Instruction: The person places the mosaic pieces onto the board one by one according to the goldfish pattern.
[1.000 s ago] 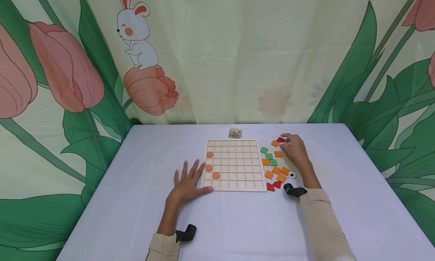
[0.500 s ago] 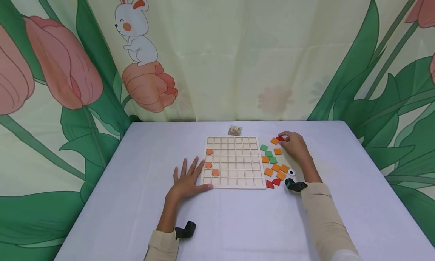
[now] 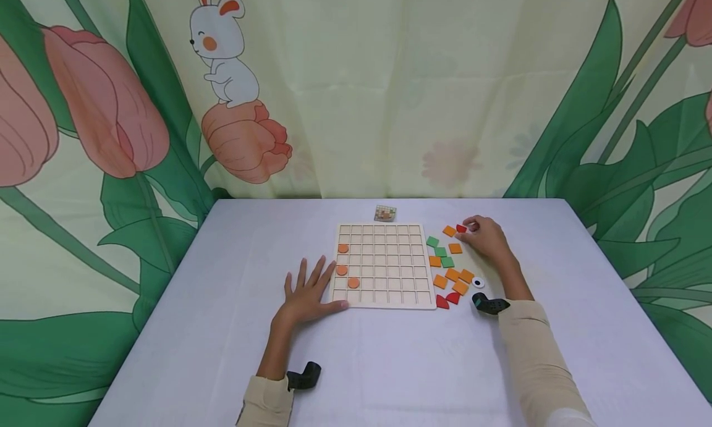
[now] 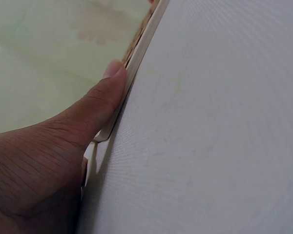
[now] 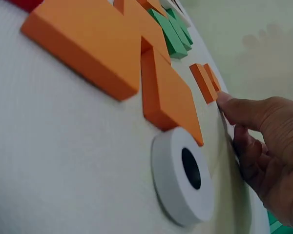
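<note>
A pale wooden grid board (image 3: 389, 266) lies on the white table, with several orange round pieces (image 3: 353, 283) in its left cells. My left hand (image 3: 305, 300) rests spread at the board's left side. In the left wrist view, its thumb (image 4: 100, 97) lies against the board's edge. Right of the board, my right hand (image 3: 486, 238) pinches a small red tile (image 3: 461, 228) between thumb and fingers, close to an orange square tile (image 3: 449, 230). The right wrist view hides the red tile but shows my right hand (image 5: 278, 141) beyond a white ring-shaped piece (image 5: 180, 175).
Between the board and my right forearm lie several orange square tiles (image 3: 460, 288), green tiles (image 3: 440, 252), two red rounded tiles (image 3: 453, 298) and the white piece with a black centre (image 3: 478, 282). A small picture card (image 3: 385, 213) sits behind the board. A printed curtain hangs behind the table.
My right hand has shifted slightly to the right, and the red tile has moved a little away from the orange tile beside it. My left hand stays at the board.
</note>
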Demonstrator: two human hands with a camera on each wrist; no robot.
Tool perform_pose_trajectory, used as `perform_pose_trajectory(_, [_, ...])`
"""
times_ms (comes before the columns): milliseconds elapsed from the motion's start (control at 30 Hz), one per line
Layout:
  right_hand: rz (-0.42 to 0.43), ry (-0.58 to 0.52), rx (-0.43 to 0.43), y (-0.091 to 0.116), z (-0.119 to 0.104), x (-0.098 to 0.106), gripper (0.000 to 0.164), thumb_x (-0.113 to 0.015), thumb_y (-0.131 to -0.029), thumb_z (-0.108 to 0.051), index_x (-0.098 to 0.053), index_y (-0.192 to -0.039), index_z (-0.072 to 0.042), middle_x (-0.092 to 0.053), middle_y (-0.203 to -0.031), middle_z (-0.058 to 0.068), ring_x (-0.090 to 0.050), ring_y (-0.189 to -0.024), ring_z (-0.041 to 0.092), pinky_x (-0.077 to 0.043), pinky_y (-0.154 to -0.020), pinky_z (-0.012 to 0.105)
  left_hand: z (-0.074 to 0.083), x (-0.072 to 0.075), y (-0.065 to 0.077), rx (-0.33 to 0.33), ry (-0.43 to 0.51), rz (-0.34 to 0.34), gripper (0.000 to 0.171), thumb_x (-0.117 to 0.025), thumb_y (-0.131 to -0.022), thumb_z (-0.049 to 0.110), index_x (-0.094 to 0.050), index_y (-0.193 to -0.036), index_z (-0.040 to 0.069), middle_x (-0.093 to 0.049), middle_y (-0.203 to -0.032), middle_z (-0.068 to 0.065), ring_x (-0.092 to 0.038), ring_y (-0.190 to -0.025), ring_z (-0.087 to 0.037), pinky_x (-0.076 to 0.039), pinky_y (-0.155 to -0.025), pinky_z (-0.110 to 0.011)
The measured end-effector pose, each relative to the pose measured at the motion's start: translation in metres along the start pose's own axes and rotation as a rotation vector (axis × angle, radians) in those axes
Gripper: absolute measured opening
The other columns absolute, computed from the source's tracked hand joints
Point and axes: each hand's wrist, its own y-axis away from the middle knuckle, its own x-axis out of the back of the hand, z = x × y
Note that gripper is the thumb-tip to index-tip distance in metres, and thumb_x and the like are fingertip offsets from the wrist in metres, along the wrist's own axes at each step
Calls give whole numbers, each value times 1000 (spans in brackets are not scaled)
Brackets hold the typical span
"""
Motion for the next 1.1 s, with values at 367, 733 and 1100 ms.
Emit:
perform_pose_trajectory(367, [48, -35, 25, 3, 3, -1, 43, -68, -92, -29, -58, -120, 2, -56, -113, 21, -52, -99, 31, -50, -89, 40, -3, -1, -1, -4, -2, -1, 99, -64, -79, 69, -20, -157, 28, -6, -167, -2, 12, -151, -38, 8, -114, -67])
perform_pose_trajectory(733, [-37, 72, 72, 2, 3, -1, 45, -66, -93, -31, -58, -133, -13, -57, -112, 19, -52, -100, 32, -50, -89, 45, -3, 0, -2, -6, -5, -17, 100, -63, -78, 71, -18, -157, 30, -4, -167, 0, 14, -151, -37, 8, -114, -68])
perform_pose_trajectory(1100, [8, 35, 77, 3, 3, -3, 34, -67, -93, -25, -62, -120, -4, -55, -110, 19, -52, -97, 32, -50, -89, 44, -4, 1, -2, -5, 4, -12, 100, -64, -78, 71, -18, -157, 30, -4, -167, -1, 15, -151, -37, 8, -114, -67])
